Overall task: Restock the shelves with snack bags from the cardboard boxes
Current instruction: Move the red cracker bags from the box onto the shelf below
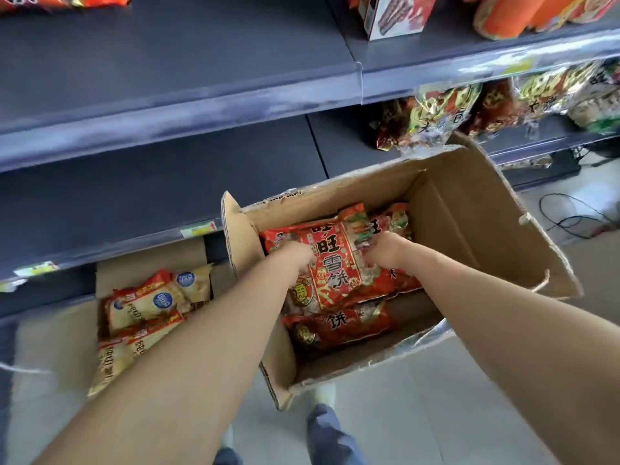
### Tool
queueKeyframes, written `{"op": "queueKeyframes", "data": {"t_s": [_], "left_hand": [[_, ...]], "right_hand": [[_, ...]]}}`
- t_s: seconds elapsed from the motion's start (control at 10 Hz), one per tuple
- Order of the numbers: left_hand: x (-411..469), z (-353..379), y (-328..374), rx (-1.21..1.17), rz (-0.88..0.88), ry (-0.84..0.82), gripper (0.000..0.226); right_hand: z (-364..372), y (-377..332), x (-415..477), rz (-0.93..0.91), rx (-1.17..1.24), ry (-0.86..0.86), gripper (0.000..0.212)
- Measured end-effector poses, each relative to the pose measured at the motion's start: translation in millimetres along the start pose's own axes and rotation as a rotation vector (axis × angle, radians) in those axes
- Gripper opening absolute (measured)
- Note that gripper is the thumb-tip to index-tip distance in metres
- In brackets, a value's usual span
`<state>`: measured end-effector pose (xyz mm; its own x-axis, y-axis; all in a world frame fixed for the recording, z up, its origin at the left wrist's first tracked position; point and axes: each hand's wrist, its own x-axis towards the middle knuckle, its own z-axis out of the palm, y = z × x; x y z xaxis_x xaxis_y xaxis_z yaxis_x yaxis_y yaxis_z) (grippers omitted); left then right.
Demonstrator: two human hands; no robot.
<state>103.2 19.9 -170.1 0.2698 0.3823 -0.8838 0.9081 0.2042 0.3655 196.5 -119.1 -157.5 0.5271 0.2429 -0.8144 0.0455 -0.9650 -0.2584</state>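
Two hands (pixel 295 257) (pixel 385 250) grip one bag (pixel 335 266) — two boxes (pixel 453 223) (pixel 151 260).

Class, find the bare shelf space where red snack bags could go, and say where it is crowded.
Free: the upper shelf left of the white box; the middle shelf left of the gold bags. Crowded: both shelves' right ends, and the left half of the cardboard box, holding red bags.

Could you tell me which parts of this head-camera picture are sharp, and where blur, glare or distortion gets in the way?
Head view: the red snack bag at the centre is sharp enough to read; the pale bags at lower left are smeared; the shelf edge looks slightly bowed by the wide lens and carries a pale sheen; lighting is even, without hard shadows.
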Motion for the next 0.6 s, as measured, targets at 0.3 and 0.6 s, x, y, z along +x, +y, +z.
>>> {"op": "queueKeyframes", "data": {"t_s": [0.3, 0.6], "left_hand": [[37.5, 12.8, -10.1, -0.219, -0.181, -0.029, 0.022], [47.6, 14.6, -14.5, -0.206, -0.185, -0.138, 0.043]], "right_hand": [[6.7, 11.4, 47.4, 0.067, 0.115, -0.145, 0.065], [10.9, 29.5, 59.6, 0.209, 0.546, -0.226, 0.038]]}}
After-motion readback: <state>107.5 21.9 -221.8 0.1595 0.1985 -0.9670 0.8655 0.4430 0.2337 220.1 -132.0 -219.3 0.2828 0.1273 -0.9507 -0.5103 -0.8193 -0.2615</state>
